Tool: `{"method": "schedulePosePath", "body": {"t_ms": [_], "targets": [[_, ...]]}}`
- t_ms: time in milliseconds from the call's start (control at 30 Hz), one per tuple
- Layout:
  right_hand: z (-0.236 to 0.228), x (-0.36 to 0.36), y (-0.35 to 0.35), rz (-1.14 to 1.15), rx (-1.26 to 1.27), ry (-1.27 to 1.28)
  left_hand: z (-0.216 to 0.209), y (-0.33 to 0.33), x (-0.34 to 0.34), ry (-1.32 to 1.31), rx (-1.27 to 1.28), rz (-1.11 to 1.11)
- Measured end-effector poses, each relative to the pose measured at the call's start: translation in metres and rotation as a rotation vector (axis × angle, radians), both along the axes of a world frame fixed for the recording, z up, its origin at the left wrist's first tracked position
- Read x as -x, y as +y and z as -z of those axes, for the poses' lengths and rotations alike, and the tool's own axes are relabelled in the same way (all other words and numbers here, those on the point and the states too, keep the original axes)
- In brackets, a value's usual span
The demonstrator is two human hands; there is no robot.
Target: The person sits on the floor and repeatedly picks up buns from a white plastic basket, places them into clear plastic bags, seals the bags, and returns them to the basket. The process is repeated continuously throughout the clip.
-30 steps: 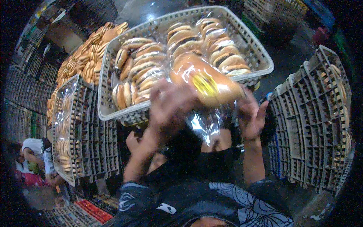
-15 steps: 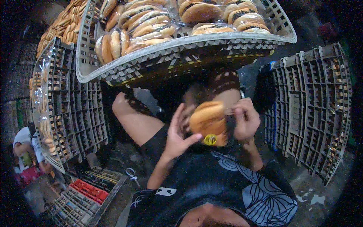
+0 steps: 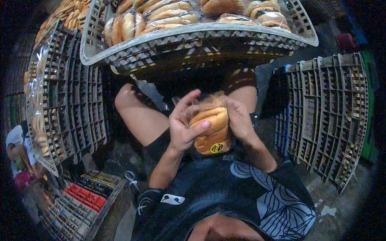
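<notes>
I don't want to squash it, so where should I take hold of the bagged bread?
Probably by the loose clear plastic at the far end, pinched from the right, the right hand's side: film bunches there past the bread, while the left hand steadies its left side.

Grey lattice-walled plastic crate [image 3: 201, 29]: carries golden-brown buns in clear bags [image 3: 171, 17], set on edge and flat. Left of crate: grey slatted plastic crate [image 3: 82, 110] with clear-wrapped golden buns [image 3: 38, 128]. Right: grey ribbed plastic crate stack [image 3: 325, 116], contents obscured. Below-right: dark grey floor [image 3: 334, 198], white patches [image 3: 328, 211] on it.
</notes>
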State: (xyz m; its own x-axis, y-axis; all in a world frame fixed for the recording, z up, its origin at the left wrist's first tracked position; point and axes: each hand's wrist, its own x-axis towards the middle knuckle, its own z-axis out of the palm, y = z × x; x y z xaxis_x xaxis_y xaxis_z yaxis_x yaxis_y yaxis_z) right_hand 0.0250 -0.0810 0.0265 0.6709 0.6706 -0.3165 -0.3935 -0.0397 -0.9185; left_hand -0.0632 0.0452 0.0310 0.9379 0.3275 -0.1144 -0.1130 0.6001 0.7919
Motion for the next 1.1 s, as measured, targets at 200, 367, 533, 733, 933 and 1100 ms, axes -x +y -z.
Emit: {"method": "schedulePosePath", "body": {"t_ms": [200,367,533,733,933,1100], "targets": [[-0.013,-0.008,-0.001,-0.069,-0.163,-0.621,0.022,-0.007,0.002,-0.100,-0.137,-0.088],[-0.028,-0.002,-0.005,-0.165,-0.106,-0.191,0.000,-0.004,-0.003,0.211,0.044,0.100],[-0.010,0.004,-0.004,0.004,-0.054,-0.257,0.018,-0.007,0.013,0.066,-0.639,0.014],[-0.014,0.008,-0.010,-0.165,0.198,-0.508,0.006,-0.015,0.025,0.280,-0.615,-0.059],[-0.012,0.023,-0.037,-0.504,0.420,-0.737,-0.008,-0.015,0.034,0.422,-1.314,0.460],[0.008,0.046,-0.048,-0.442,0.583,-0.967,0.075,-0.017,0.038,0.470,-0.367,0.440]]}}
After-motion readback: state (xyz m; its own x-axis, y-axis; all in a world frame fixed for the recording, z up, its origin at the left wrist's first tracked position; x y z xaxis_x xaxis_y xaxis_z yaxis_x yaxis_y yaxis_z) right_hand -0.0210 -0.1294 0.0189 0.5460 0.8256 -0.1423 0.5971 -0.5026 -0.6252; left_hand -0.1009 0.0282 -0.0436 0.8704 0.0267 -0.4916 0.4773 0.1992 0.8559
